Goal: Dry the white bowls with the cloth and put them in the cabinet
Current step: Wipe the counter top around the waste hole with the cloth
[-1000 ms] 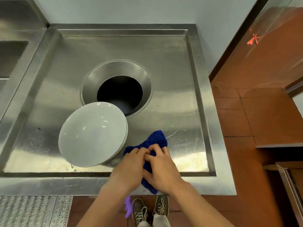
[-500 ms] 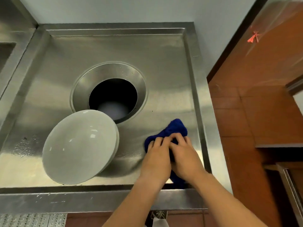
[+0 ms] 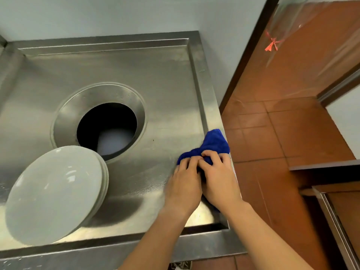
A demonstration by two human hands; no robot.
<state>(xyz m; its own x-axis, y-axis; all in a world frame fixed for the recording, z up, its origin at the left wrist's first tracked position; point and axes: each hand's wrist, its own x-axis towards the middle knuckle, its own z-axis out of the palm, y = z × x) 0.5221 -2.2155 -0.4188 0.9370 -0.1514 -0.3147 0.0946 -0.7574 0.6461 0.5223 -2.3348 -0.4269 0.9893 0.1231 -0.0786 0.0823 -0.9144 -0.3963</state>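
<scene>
While I bunch a blue cloth at the near right edge of the stainless steel counter, my left hand and right hand sit side by side, touching, with fingers curled into the fabric. A stack of white bowls rests well apart at the counter's near left, its far edge overlapping the rim of a round opening sunk in the middle. Reddish-brown floor tiles lie to the right.
</scene>
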